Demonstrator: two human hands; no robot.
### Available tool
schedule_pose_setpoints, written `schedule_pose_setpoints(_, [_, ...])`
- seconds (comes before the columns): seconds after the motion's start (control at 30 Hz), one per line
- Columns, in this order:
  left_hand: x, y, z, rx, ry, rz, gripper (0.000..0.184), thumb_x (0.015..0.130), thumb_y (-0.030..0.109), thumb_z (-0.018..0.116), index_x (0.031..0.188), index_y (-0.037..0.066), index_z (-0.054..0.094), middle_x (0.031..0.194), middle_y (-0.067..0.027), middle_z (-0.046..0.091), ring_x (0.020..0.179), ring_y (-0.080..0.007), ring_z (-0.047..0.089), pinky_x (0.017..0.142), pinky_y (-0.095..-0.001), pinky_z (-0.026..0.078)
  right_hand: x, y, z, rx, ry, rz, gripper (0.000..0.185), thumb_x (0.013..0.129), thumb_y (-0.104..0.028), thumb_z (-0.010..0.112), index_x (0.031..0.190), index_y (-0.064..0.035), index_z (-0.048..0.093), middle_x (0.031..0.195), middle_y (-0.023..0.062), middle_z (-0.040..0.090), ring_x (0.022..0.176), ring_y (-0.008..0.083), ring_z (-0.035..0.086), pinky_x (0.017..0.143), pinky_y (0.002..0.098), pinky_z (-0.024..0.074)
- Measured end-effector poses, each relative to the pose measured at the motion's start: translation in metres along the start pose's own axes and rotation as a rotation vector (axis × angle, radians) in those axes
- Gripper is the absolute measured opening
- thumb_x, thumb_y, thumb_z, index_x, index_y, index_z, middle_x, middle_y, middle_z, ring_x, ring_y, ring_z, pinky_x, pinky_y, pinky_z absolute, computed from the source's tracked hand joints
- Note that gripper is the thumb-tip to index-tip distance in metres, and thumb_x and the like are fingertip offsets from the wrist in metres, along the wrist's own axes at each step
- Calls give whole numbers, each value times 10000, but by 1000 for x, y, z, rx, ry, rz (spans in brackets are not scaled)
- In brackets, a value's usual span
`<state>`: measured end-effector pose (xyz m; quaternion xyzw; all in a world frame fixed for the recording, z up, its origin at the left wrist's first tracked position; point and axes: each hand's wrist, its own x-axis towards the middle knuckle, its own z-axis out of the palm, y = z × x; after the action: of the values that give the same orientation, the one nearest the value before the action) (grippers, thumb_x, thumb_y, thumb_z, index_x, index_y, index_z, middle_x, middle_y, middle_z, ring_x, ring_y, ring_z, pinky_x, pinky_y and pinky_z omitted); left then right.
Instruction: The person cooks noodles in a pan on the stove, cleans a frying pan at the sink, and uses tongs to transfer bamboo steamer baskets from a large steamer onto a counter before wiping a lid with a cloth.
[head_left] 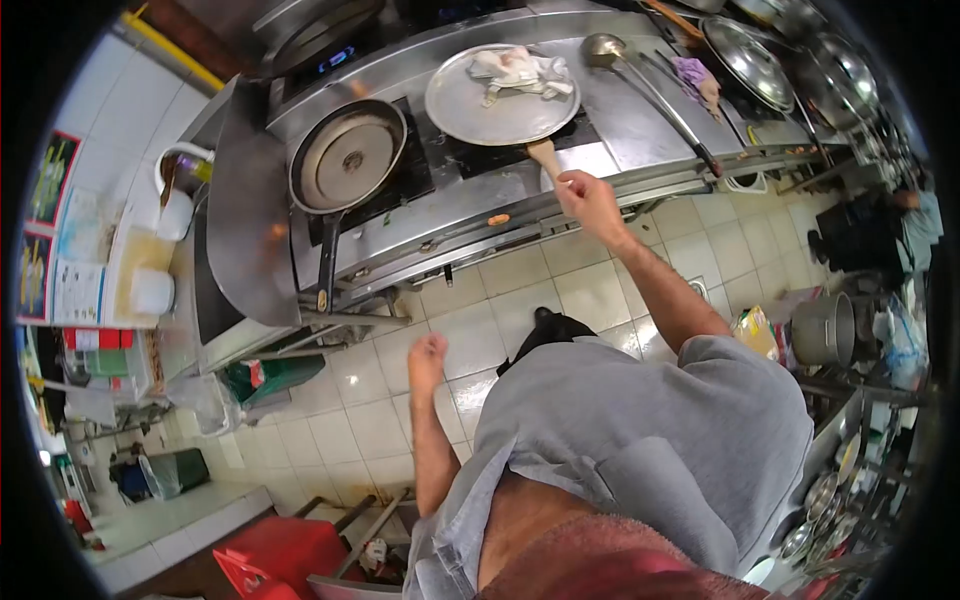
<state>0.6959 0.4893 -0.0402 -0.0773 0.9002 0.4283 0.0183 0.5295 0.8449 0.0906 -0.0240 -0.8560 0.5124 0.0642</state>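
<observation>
My right hand (592, 203) is closed around a wooden spatula (544, 154), whose wide end meets the near rim of a round metal lid (460, 108). How far the spatula reaches under the rim is hidden. The lid lies flat on the right stove plate, with a crumpled white cloth (520, 72) on top. My left hand (428, 358) hangs low over the floor, fingers curled in, with nothing visible in it. Left of the lid, a frying pan (350, 165) stands on the other plate, its black handle (328, 262) pointing toward me.
A long-handled ladle (655, 100) lies right of the lid. Farther right are a purple cloth (697, 82) and a shiny domed lid (750, 65). A metal guard (245, 200) rises left of the pan. A person (910, 225) is at far right, near a large pot (825, 330).
</observation>
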Motion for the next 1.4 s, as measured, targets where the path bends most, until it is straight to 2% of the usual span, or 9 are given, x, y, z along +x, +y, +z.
schedule_pose_setpoints(0.3, [227, 251, 13, 174, 37, 474, 362, 750, 277, 687, 1016, 45, 607, 872, -111, 589, 695, -226, 559, 656, -327, 469, 37, 107, -120, -131, 340, 46, 282, 766, -116, 632, 1034, -31, 602, 731, 111, 578, 667, 208, 555, 639, 322, 454])
schedule_pose_setpoints(0.43, [310, 310, 70, 385, -31, 575, 586, 730, 319, 689, 1230, 90, 487, 1143, -155, 513, 1090, -326, 469, 913, -395, 387, 66, 146, -173, -234, 397, 14, 409, 714, -75, 639, 1115, -46, 566, 909, 141, 524, 786, 251, 533, 700, 332, 452])
schedule_pose_setpoints(0.6, [371, 364, 121, 526, -46, 465, 708, 705, 353, 701, 1311, 128, 412, 1289, -129, 421, 1173, -314, 396, 935, -456, 346, 90, 186, -210, -525, 428, -58, 408, 730, -112, 657, 1122, -45, 564, 929, 134, 524, 774, 233, 534, 703, 319, 457])
schedule_pose_setpoints(0.73, [398, 369, 139, 740, -100, 404, 634, 689, 289, 716, 1254, 142, 467, 1184, -146, 518, 1071, -330, 505, 898, -407, 416, 129, 184, -221, -69, 355, 156, 369, 788, -211, 667, 1094, -30, 569, 885, 85, 576, 705, 143, 555, 613, 282, 449])
schedule_pose_setpoints(0.8, [409, 361, 143, 775, -134, 389, 607, 687, 271, 715, 1231, 139, 480, 1159, -146, 541, 1049, -329, 525, 886, -406, 427, 162, 168, -232, 548, 235, 317, 355, 817, -246, 650, 1080, -21, 569, 845, 53, 583, 681, 120, 559, 583, 258, 442])
schedule_pose_setpoints(0.9, [420, 355, 145, 733, -115, 424, 541, 688, 230, 709, 1173, 118, 498, 1078, -144, 586, 1004, -322, 554, 857, -408, 444, 212, 127, -234, 904, 155, 241, 388, 850, -274, 615, 1101, 7, 521, 801, 34, 562, 656, 126, 554, 566, 245, 429])
schedule_pose_setpoints(1.17, [431, 354, 134, 808, -271, 420, 485, 711, 22, 579, 1174, 50, 439, 1041, -210, 582, 967, -356, 568, 811, -436, 460, 264, 109, -190, 1018, 77, 241, 378, 876, -333, 560, 1091, -39, 460, 824, 64, 556, 665, 196, 577, 591, 317, 444])
schedule_pose_setpoints(1.3, [424, 343, 122, 722, -308, 526, 497, 727, -29, 533, 1202, 77, 437, 1141, -206, 534, 1063, -346, 520, 887, -411, 431, 312, 83, -220, 1237, 39, 245, 761, 861, -460, 532, 1325, 9, 153, 1150, 257, 379, 995, 358, 518, 823, 449, 464])
schedule_pose_setpoints(1.4, [427, 342, 105, 619, -289, 554, 459, 741, -27, 524, 1183, 93, 484, 1171, -193, 526, 1099, -343, 498, 924, -394, 413, 332, 70, -223, 1238, 132, 296, 759, 855, -465, 539, 1323, -2, 161, 1159, 266, 364, 1010, 369, 514, 844, 465, 455])
